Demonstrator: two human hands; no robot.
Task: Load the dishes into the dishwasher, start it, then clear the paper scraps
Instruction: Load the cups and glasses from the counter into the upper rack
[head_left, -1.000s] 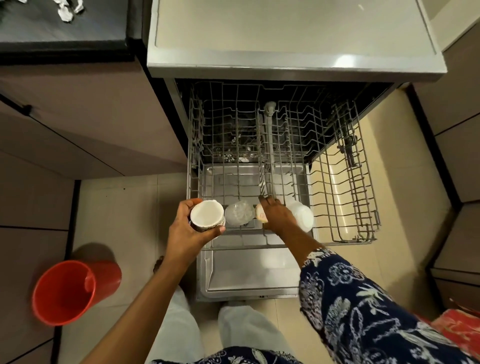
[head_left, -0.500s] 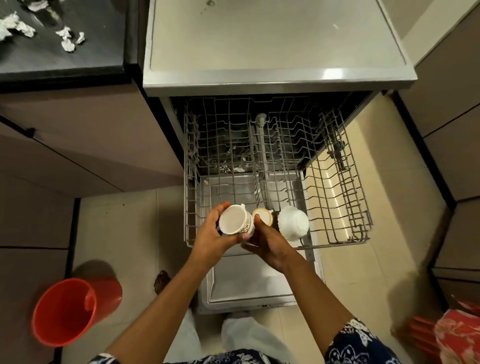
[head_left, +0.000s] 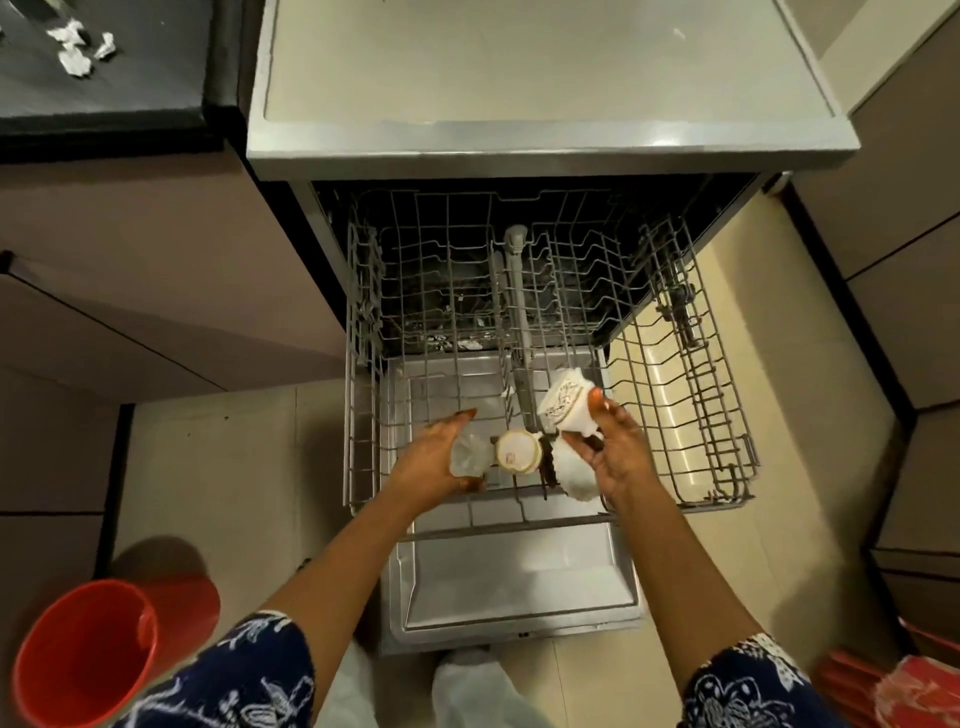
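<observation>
The dishwasher's upper wire rack (head_left: 363, 364) is pulled out over the open door (head_left: 519, 582). My right hand (head_left: 615, 452) holds a white patterned cup (head_left: 563, 402) by its handle side, tilted, above the rack's front middle. My left hand (head_left: 434, 460) is wrapped around a clear glass (head_left: 470, 454) at the rack's front. Between my hands a gold-rimmed cup (head_left: 518, 452) sits in the rack, with a white bowl (head_left: 574, 475) just right of it. Paper scraps (head_left: 72, 52) lie on the dark counter at the top left.
A red bucket (head_left: 83, 654) stands on the floor at the lower left. The dishwasher's steel top (head_left: 519, 78) fills the upper middle. Cabinets flank both sides. A red patterned object (head_left: 914, 691) sits at the lower right corner.
The white patterned cup went from my left hand to my right hand and moved right. My left hand dropped onto the clear glass in the rack.
</observation>
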